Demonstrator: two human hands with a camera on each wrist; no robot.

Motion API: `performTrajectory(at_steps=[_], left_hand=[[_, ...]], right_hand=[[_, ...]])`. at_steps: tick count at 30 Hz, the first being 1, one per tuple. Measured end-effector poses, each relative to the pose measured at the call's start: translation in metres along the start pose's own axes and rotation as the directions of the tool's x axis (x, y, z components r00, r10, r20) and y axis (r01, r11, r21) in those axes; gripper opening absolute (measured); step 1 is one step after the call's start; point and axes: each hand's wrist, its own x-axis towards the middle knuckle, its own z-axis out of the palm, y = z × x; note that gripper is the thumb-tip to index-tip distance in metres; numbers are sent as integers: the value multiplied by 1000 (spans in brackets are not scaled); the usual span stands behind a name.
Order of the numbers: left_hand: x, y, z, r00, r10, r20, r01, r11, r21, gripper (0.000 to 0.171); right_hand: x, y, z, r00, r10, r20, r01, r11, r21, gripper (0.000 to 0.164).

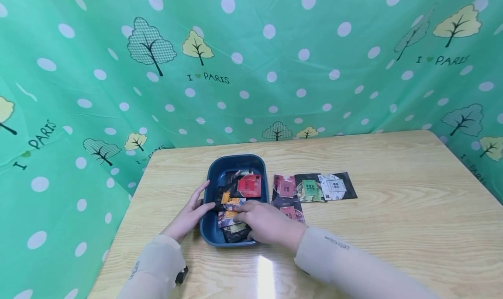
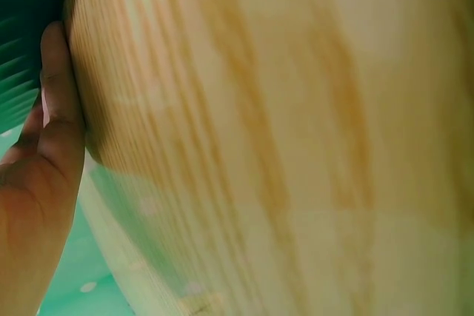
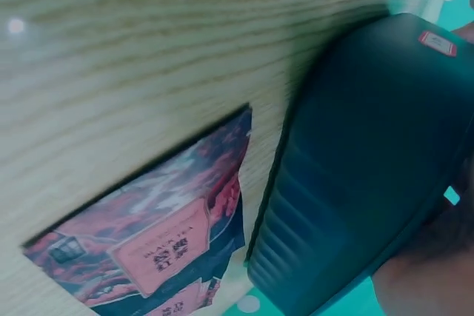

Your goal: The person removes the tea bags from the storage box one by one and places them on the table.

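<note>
A dark blue plastic bin (image 1: 215,235) holds several tea bag sachets. Among them are a red-labelled sachet (image 1: 248,186), two orange-labelled ones and a black sachet with a pale label (image 1: 237,234) at the near end. My left hand (image 1: 191,214) rests on the bin's left side with fingers extended; its thumb reaches over the rim. In the left wrist view, straight fingers lie along the outer wall. My right hand (image 1: 264,224) reaches over the right rim, fingertips on the orange-labelled sachet (image 1: 226,219). Whether it pinches a sachet is hidden.
Right of the bin, a pink-labelled sachet (image 1: 284,187), a green one (image 1: 310,188) and a white one (image 1: 335,186) lie in a row. Another pink-labelled sachet (image 3: 159,246) lies nearer, partly behind my right hand. A green patterned cloth (image 1: 251,94) hangs behind the wooden table (image 1: 393,203).
</note>
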Motion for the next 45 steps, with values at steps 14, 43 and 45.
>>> performTrajectory(at_steps=[14,43,45], left_hand=[[2,-2,1,999,-26,-18,27,999,22,68],[3,-2,1,1000,-23,-9,23,1000,2,66],[3,-2,1,1000,-22,-6,22,1000,5,66]], right_hand=[[12,4,7,997,-18,78,24,997,-73,40],[4,13,17,969,-84,-231,114,986,120,14],[4,13,16,968,-78,-238,115,983,142,14]])
